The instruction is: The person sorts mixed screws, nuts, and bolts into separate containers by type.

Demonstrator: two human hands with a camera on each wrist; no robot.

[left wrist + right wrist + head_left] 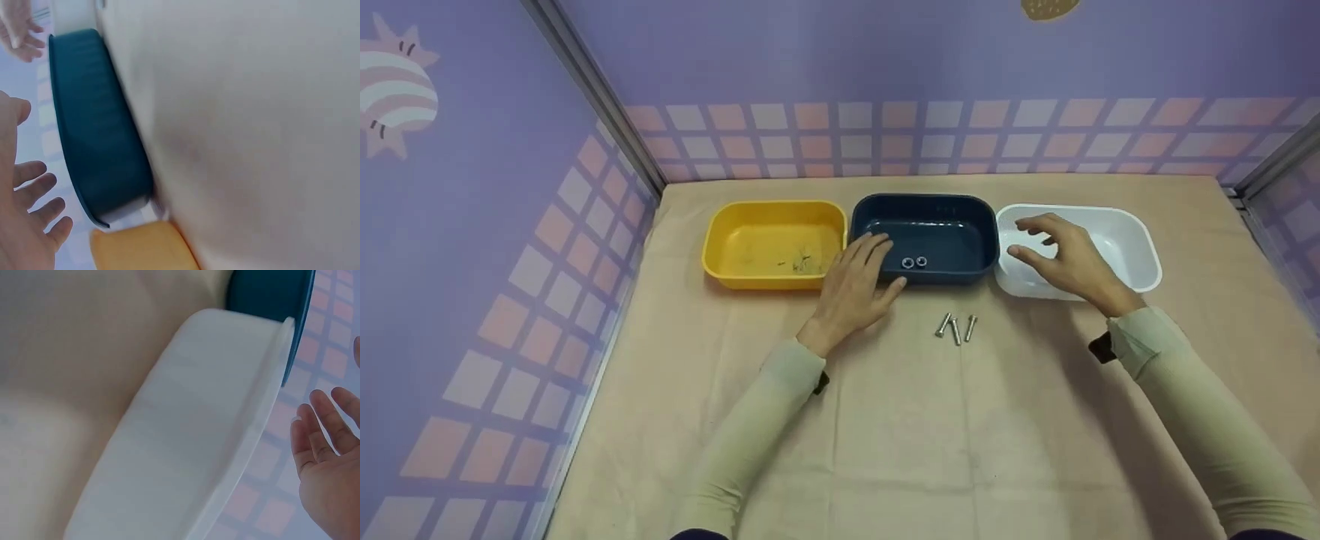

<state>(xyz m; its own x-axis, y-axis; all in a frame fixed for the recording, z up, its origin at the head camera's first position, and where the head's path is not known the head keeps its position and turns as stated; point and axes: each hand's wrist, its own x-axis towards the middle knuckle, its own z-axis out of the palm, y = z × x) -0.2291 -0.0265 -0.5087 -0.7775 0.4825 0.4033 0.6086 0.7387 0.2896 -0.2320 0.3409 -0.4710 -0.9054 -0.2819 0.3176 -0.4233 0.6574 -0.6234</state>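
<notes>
My left hand [851,289] reaches over the meeting corner of the yellow tray [750,238] and the dark blue tray [949,238], fingers extended and holding nothing. Two nuts [915,262] lie inside the blue tray, to the right of those fingers. Above the white tray [1129,251] hovers my right hand [1069,259], empty, its fingers loosely bent and thumb apart. In the right wrist view its fingers [323,422] stand beyond the white tray's rim. Small dark screw-like pieces [805,264] sit in the yellow tray. Three metal bolts [956,330] lie on the cloth before the blue tray.
The three trays stand side by side in a row on a beige tablecloth [907,442]. Behind them rises a purple wall [825,60] with a pink and white checked band. Another patterned panel [495,225] borders the table on the left.
</notes>
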